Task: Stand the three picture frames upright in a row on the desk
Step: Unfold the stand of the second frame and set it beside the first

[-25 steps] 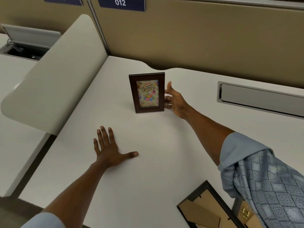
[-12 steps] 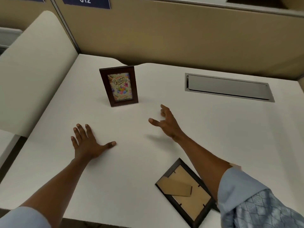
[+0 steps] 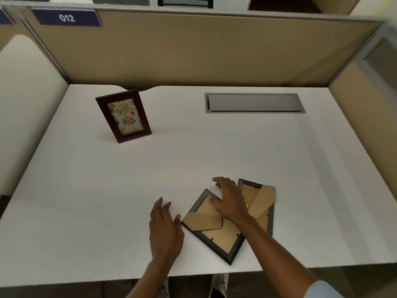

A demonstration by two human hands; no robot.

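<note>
One brown frame (image 3: 124, 116) with a birthday card stands up at the back left of the desk (image 3: 107, 201). Two dark frames (image 3: 217, 235) (image 3: 261, 203) lie face down, touching, near the desk's front edge.

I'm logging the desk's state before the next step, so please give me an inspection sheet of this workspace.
Surface: white desk, with a closed grey cable hatch set in it.
Job's things: dark brown birthday-card frame standing upright at the far left; two dark frames lying face down near the front edge, the nearer face-down frame overlapping the farther face-down frame.
Clutter: nothing seen.
Hands: left hand open beside the nearer frame; right hand open over both.
Cables: nothing seen.
Surroundings: tan partition with blue 012 label.
</note>
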